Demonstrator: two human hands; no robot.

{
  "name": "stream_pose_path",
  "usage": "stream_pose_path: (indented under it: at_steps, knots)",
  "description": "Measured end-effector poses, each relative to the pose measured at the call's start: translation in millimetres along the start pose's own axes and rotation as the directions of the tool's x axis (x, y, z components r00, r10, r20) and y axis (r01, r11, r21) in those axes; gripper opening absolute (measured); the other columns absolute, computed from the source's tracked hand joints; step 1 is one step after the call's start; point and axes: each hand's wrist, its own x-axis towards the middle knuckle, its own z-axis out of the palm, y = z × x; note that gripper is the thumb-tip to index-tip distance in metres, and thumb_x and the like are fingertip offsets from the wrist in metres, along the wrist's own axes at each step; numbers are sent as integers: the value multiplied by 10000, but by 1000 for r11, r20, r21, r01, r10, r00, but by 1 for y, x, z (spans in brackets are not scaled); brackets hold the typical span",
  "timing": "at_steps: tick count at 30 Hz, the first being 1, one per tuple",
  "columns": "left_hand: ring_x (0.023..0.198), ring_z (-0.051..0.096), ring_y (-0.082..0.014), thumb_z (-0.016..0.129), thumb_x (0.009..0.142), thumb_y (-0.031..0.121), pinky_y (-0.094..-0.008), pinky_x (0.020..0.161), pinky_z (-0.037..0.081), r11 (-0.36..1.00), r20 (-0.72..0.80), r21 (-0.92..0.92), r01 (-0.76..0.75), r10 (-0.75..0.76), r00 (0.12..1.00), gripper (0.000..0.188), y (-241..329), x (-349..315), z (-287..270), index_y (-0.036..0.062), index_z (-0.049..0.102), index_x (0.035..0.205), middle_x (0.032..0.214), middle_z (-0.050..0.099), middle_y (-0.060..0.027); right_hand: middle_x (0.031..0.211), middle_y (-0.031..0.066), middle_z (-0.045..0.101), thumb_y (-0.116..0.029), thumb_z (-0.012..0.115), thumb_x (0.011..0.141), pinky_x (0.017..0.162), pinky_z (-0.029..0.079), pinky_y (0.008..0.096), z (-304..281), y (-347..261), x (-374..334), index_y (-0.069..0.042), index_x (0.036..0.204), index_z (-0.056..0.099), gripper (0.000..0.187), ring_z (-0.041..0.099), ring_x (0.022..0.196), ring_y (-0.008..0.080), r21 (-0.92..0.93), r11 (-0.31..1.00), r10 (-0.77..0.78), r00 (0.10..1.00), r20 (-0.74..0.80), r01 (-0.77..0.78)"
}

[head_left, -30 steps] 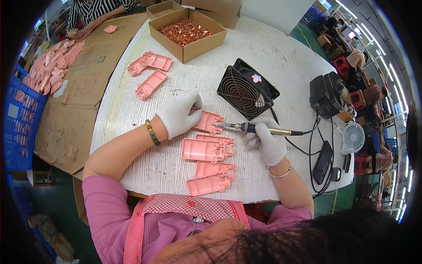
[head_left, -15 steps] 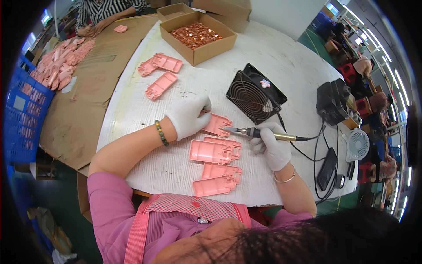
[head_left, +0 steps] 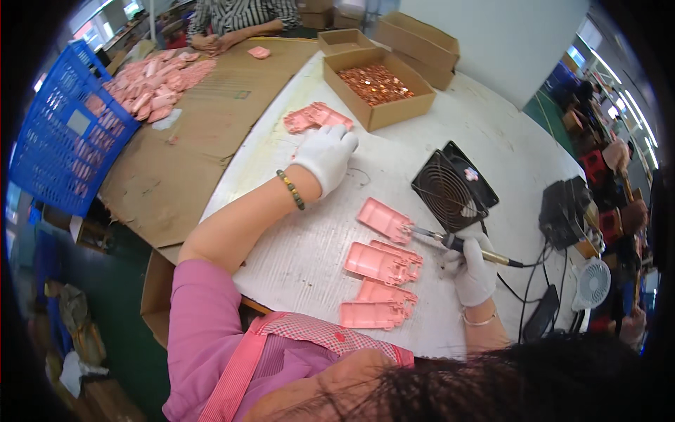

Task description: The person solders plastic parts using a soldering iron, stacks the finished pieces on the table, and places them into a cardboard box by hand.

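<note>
My left hand, in a white glove, reaches out over the pink plastic shells lying near the cardboard box. Its fingers look stretched forward, and the palm and whatever lies beneath it are hidden. In my gloved right hand is a soldering iron, gripped like a pen. The iron's tip points left at the slotted end of a single pink shell; whether they touch I cannot tell. Closer to me lie several more shells, overlapping in pairs with their slotted ends to the right.
A cardboard box of small copper-coloured parts stands at the back. Right of the shells are a black fan, a black power unit, cables and a small white fan. Beyond the cardboard sheet sits a blue crate; another person sits opposite.
My left hand has left the single shell and moved away from me to the shells near the box. My right hand still holds the iron at that shell. The whole view has shifted.
</note>
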Motion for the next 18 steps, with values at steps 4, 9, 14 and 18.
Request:
stream_pose_path:
  at_steps: [4,9,14,18]
  knots:
    - [874,569,-338,523,795,86,-407,741,462,973,213,84,217,-230,950,183,-20,8,0,66,504,975,949,537,-165,699,105,601,-147,442,932,467,427,215,0,-3,-2,-20,975,495,144,507,493,103,16,1000,17,1000,-7,-17]
    - [878,590,-336,510,819,131,-407,740,470,947,282,-94,307,-270,921,191,-27,9,4,67,496,998,953,581,-176,679,93,594,-149,438,931,461,426,209,0,-3,0,-27,974,497,141,501,483,95,-16,1000,25,1000,-19,-25]
    - [838,618,-336,495,833,118,-417,718,478,893,355,-199,403,-317,879,236,-22,7,-16,87,491,1068,881,624,-182,681,84,584,-164,429,938,460,421,204,7,-2,5,-28,965,494,154,496,491,89,-23,1000,9,1000,12,-9]
    - [864,624,-319,495,771,41,-390,751,487,839,328,-407,363,-236,915,406,-7,8,-32,101,472,1172,978,626,-164,733,64,567,-235,434,952,463,402,188,6,5,4,-50,925,480,192,486,527,69,150,986,70,997,-12,-68]
